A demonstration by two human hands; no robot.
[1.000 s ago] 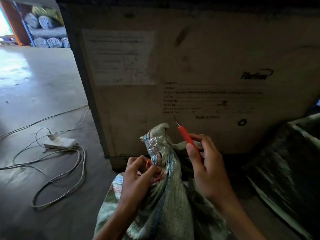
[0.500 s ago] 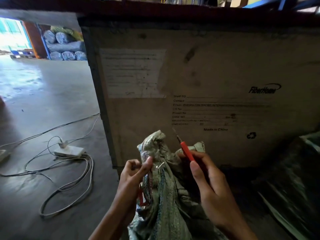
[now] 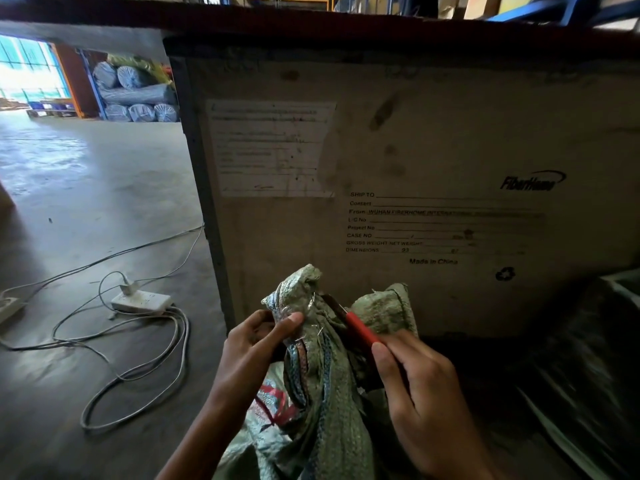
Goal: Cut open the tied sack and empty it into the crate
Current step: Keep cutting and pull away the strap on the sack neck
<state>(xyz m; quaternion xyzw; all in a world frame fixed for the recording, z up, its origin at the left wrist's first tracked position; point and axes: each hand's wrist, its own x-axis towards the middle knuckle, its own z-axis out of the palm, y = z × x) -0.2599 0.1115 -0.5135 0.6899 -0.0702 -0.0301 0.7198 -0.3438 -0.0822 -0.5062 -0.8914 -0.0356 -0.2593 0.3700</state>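
Note:
A greenish woven sack [image 3: 322, 403] with blue stripes and red print stands in front of me, its neck bunched up. My left hand [image 3: 256, 351] pinches the gathered neck just below the top. My right hand [image 3: 415, 393] grips a red-handled knife [image 3: 360, 329], and its thin blade lies against the sack's neck near shiny thread or tie there. Directly behind the sack rises a big wooden crate [image 3: 415, 150] with printed shipping text and a paper label; its inside is hidden.
A white power strip [image 3: 142, 301] with looping grey cables lies on the concrete floor at left. A dark plastic-lined container [image 3: 595, 375] sits at right. Rolled bales [image 3: 135, 95] are stacked far back left near a bright doorway.
The knife tip has come down from pointing up beside the sack to resting against its neck. My left hand shifted up to pinch the neck. The view tilted upward.

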